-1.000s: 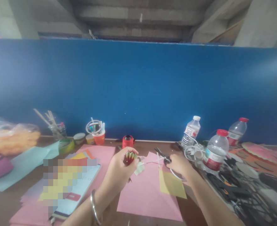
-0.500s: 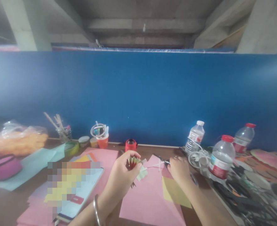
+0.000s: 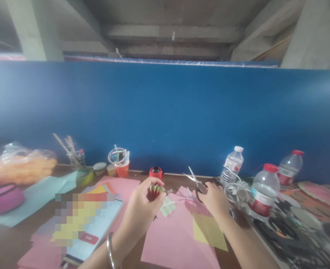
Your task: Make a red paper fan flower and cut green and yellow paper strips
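Note:
A small accordion-folded paper (image 3: 156,191), yellow-green with red in its folds, is pinched in my left hand (image 3: 146,201). My right hand (image 3: 215,196) grips the dark handles of a pair of scissors (image 3: 194,177), whose blades stand apart and point up and away to the left. Below the hands lies a large pink sheet (image 3: 178,235). On it rest a pale green paper piece (image 3: 168,207), thin white scraps (image 3: 188,196) and a yellow square of paper (image 3: 209,231).
Left are a phone (image 3: 97,231), stacked coloured papers and a pink container (image 3: 6,198). Along the back stand an orange cup of pens (image 3: 122,170) and a red round item (image 3: 156,172). Bottles (image 3: 265,190) and tangled white cord (image 3: 236,190) crowd the right.
My right hand has lifted the scissors off the sheet, and their blades now show spread apart. The left hand, still holding the folded paper, has shifted slightly left.

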`<state>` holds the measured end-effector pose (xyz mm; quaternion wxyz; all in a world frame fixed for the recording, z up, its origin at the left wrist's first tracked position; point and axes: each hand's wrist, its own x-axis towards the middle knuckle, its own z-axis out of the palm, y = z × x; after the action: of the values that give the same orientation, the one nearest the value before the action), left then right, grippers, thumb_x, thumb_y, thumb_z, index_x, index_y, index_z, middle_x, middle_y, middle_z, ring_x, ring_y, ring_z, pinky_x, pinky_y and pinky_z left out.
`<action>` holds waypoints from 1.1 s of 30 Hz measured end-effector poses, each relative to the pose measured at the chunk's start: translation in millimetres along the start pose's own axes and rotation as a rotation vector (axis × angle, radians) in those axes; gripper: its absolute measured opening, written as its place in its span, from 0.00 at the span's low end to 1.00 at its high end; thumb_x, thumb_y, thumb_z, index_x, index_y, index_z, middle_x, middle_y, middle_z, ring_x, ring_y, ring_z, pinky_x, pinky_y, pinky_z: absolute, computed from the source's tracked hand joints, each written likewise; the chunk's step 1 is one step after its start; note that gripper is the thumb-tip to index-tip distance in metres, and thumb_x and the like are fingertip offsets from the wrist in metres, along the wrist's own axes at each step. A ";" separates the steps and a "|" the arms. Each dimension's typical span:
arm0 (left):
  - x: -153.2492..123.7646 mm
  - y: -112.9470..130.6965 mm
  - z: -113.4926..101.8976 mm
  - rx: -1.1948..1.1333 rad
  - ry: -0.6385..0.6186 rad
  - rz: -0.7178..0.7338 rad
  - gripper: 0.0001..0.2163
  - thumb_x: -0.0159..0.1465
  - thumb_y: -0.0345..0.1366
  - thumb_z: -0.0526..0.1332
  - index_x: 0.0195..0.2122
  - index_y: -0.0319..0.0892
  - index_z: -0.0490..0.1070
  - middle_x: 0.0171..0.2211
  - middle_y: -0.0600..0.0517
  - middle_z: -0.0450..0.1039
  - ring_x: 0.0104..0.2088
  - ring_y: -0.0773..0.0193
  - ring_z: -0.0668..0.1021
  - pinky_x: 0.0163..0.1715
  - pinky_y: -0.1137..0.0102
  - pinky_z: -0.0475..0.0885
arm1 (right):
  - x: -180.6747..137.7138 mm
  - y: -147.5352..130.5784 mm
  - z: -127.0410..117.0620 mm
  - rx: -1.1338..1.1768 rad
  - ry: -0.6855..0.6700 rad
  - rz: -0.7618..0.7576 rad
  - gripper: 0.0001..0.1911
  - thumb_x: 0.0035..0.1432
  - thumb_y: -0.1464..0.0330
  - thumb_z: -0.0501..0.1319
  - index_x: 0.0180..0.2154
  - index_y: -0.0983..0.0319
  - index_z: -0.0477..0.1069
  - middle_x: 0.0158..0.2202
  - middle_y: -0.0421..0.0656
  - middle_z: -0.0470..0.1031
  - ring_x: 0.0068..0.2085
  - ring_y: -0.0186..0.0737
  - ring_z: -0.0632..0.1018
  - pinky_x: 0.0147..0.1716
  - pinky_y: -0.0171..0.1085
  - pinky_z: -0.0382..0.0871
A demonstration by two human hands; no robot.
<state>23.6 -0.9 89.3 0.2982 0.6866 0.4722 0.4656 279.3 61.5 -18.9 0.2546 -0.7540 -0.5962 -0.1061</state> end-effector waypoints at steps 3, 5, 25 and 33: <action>-0.3 -0.9 0.5 0.012 0.013 0.029 0.05 0.54 0.32 0.56 0.33 0.44 0.65 0.22 0.58 0.64 0.21 0.70 0.67 0.21 0.75 0.64 | 0.8 -4.1 -5.2 0.254 0.011 0.060 0.18 0.51 0.55 0.54 0.38 0.62 0.67 0.39 0.48 0.72 0.41 0.51 0.69 0.40 0.42 0.58; 0.4 -1.3 0.5 0.015 0.020 0.034 0.05 0.54 0.32 0.56 0.33 0.44 0.65 0.22 0.58 0.65 0.21 0.69 0.68 0.21 0.75 0.65 | 0.9 -8.3 -10.4 0.339 -0.017 0.056 0.20 0.53 0.54 0.51 0.38 0.61 0.67 0.35 0.46 0.73 0.38 0.48 0.70 0.37 0.39 0.61; 4.0 -2.5 -6.3 -0.015 0.055 0.036 0.07 0.55 0.31 0.56 0.35 0.44 0.69 0.25 0.56 0.69 0.24 0.67 0.71 0.24 0.73 0.66 | -2.9 -30.7 -32.8 1.473 -0.367 0.003 0.35 0.53 0.45 0.32 0.42 0.60 0.64 0.49 0.52 0.68 0.48 0.50 0.69 0.37 0.41 0.64; 4.0 1.0 -1.4 -0.026 0.053 0.007 0.06 0.55 0.31 0.57 0.34 0.44 0.66 0.23 0.57 0.66 0.23 0.68 0.70 0.23 0.74 0.66 | -21.0 -60.9 -60.0 1.465 -0.482 -0.106 0.16 0.42 0.60 0.64 0.33 0.62 0.68 0.34 0.45 0.73 0.35 0.43 0.71 0.33 0.36 0.61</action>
<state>23.1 2.4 92.2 0.2930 0.6716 0.4715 0.4906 224.2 22.8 37.9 0.5461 -0.3658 -0.5887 0.4705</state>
